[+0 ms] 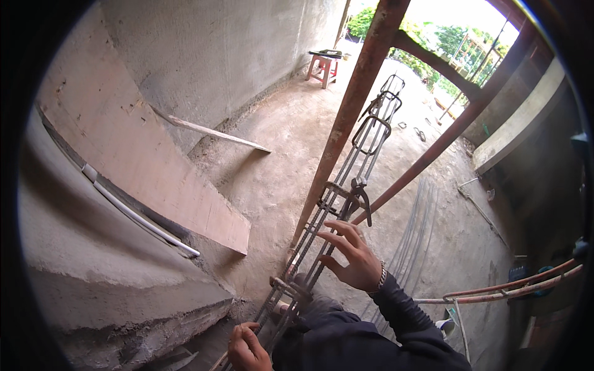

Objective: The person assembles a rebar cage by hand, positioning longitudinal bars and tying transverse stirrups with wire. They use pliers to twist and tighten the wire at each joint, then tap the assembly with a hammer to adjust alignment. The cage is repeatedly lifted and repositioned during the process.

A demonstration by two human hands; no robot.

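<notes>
A long rebar cage (pixel 371 137) of ribbed steel bars with square stirrups runs from beneath my hands to the far bright opening. My right hand (pixel 354 255) is open above its right side, fingers spread and pointing left, with nothing in it. Just beyond those fingers, a pair of dark pincers (pixel 361 199) rests on the cage by a stirrup. My left hand (pixel 247 350) is low beside the cage's near end, thumb and fingers pinched together. What it pinches is too small to make out; a thin wire-like line shows near the fingertips.
A rusty steel frame (pixel 352 93) straddles the cage. Loose bars (pixel 414 226) lie on the concrete floor at right. A plywood sheet (pixel 148 148) leans at left beside a white pipe (pixel 139 213). Farther off are a red stool (pixel 323 69) and a plank (pixel 210 128).
</notes>
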